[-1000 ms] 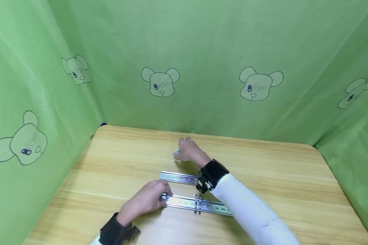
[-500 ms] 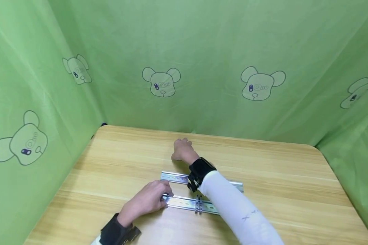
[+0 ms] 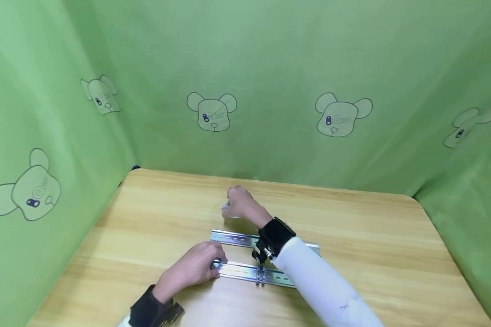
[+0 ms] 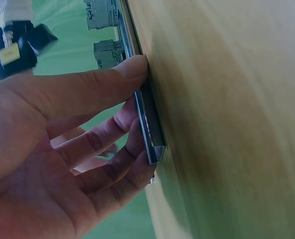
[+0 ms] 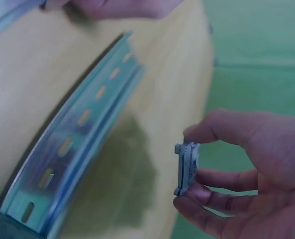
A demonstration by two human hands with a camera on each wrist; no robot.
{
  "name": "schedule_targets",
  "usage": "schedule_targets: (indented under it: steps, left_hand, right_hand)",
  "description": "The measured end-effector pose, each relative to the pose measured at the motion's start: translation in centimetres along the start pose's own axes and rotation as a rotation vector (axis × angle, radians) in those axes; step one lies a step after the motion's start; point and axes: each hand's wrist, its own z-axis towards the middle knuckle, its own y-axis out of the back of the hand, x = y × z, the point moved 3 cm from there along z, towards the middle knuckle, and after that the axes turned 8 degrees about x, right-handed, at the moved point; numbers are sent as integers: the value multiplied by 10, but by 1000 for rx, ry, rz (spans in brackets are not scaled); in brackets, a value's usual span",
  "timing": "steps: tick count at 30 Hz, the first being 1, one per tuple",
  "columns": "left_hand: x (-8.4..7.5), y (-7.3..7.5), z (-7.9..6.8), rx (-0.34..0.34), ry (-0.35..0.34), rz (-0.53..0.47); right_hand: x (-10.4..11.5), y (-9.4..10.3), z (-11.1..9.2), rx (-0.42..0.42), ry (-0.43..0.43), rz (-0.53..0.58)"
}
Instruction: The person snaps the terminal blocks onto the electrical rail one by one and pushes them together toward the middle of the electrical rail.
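Note:
Near the front of the table, my left hand grips the left end of a slotted metal DIN rail. In the left wrist view the thumb lies on one edge of this rail and fingertips on the other. Two grey terminal blocks sit side by side on it, near its middle in the head view. Beyond the far rail, my right hand pinches another grey terminal block between thumb and fingertips, held over the table in the right wrist view.
A second DIN rail lies farther back, roughly parallel to the first and partly hidden by my right wrist. The wooden table is enclosed by green cloth walls at the back and sides.
My right hand has shifted a little left, and the terminal block, hidden half a second ago, shows again at its fingers. My left hand keeps its grip on the near rail.

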Motion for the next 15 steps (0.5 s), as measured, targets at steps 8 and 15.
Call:
schedule_targets:
  steps: [8, 15]
  left_hand:
    - [2, -2, -1, 1, 11, -12]
    - [1, -3, 0, 3, 11, -13]
  right_hand:
    - [3, 25, -51, -97, 139, 117]
    - [-18, 38, -98, -245, 315, 154]
